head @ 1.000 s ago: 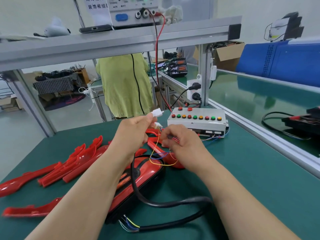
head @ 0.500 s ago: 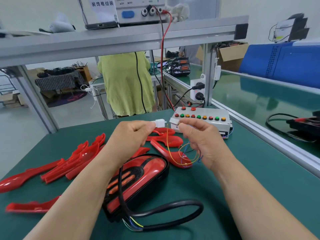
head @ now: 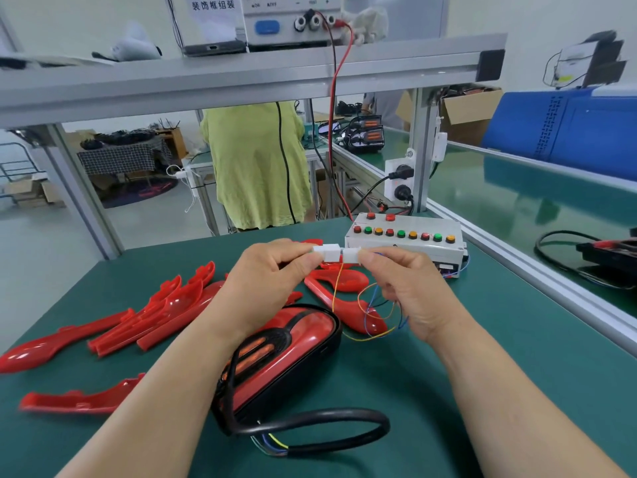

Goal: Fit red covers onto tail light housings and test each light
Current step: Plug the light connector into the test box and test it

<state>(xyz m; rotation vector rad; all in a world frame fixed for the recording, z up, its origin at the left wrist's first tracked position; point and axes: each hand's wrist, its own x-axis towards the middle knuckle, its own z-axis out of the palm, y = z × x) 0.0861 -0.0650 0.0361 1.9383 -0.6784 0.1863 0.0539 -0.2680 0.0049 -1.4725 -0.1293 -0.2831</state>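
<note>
A tail light with a red cover in a black housing lies on the green mat in front of me, its black cable looping toward me. My left hand pinches the light's white connector. My right hand pinches a second white connector, whose thin coloured wires hang below. The two connectors are end to end, nearly touching. Behind them stands the white test box with rows of coloured buttons.
Several loose red covers lie on the mat to the left, and more red covers lie under my hands. An aluminium rail borders the mat on the right. A person in a yellow-green top stands beyond the bench.
My right hand has risen from the wires near the covers, bringing its connector up level with the one in my left hand. The connectors have closed together.
</note>
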